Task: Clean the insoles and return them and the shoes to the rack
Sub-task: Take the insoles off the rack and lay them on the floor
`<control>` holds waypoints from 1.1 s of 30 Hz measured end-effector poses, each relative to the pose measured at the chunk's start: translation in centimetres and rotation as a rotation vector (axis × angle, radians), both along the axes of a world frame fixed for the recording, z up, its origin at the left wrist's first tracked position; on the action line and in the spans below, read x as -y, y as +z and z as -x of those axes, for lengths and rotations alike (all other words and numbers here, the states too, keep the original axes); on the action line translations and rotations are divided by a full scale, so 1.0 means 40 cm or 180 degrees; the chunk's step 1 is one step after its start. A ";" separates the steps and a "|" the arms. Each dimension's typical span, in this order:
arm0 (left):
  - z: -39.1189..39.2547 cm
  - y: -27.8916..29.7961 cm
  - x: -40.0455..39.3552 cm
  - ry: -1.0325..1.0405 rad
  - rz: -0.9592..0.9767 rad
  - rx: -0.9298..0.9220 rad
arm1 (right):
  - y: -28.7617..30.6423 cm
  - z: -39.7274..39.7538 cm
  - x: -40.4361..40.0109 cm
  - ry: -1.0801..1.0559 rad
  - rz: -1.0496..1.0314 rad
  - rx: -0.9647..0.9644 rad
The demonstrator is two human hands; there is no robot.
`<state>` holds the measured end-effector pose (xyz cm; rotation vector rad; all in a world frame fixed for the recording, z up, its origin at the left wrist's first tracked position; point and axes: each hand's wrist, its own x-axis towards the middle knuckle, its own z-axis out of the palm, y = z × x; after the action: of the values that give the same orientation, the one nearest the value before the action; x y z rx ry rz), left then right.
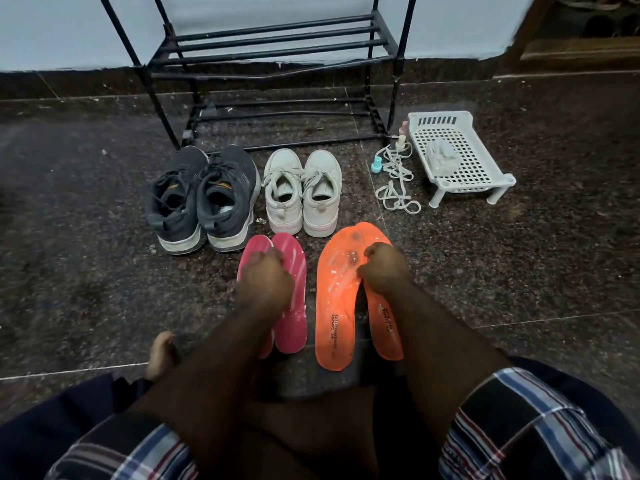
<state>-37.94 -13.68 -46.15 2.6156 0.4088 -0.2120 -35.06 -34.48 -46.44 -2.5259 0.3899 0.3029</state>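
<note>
From the head camera, the left hand point(265, 278) lies on the pink insoles point(292, 299), fingers curled at their upper part. The right hand point(382, 268) rests on the orange insoles point(337, 296), fingers bent; whether either grips, I cannot tell. Dark shoes point(202, 199) and white shoes point(301, 192) stand before the rack point(277, 46).

The shoe rack point(277, 46) is black, matt metal tubing. The basket point(453, 154) at far right is white perforated plastic. The orange insoles point(337, 299) look matt and foamy, flecked white; the pink insoles point(294, 271) likewise. The floor point(519, 271) is speckled polished stone.
</note>
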 end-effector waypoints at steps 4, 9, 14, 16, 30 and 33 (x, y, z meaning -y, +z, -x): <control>0.005 -0.005 -0.086 0.0632 -0.0203 -0.0771 | -0.011 -0.004 -0.027 0.0120 -0.0154 -0.0011; 0.023 -0.039 -0.104 0.0743 -0.0093 -0.0827 | -0.017 0.000 -0.046 0.0246 -0.0129 -0.0048; 0.035 -0.035 -0.114 0.0889 0.0010 -0.0714 | -0.015 -0.001 -0.037 0.0160 -0.0153 -0.0059; 0.040 -0.032 -0.118 0.0940 -0.0036 -0.0731 | -0.014 -0.002 -0.036 0.0143 -0.0159 -0.0041; 0.046 0.038 -0.011 0.0137 -0.0383 -0.0269 | 0.013 -0.033 0.009 -0.0049 -0.0115 0.0099; 0.009 0.052 0.069 -0.0243 -0.0276 -0.0142 | 0.041 -0.065 0.061 -0.0208 -0.0006 0.0222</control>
<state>-38.31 -16.45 -44.08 2.7187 0.3408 -0.2843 -32.47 -36.91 -44.79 -2.5083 0.4432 0.1896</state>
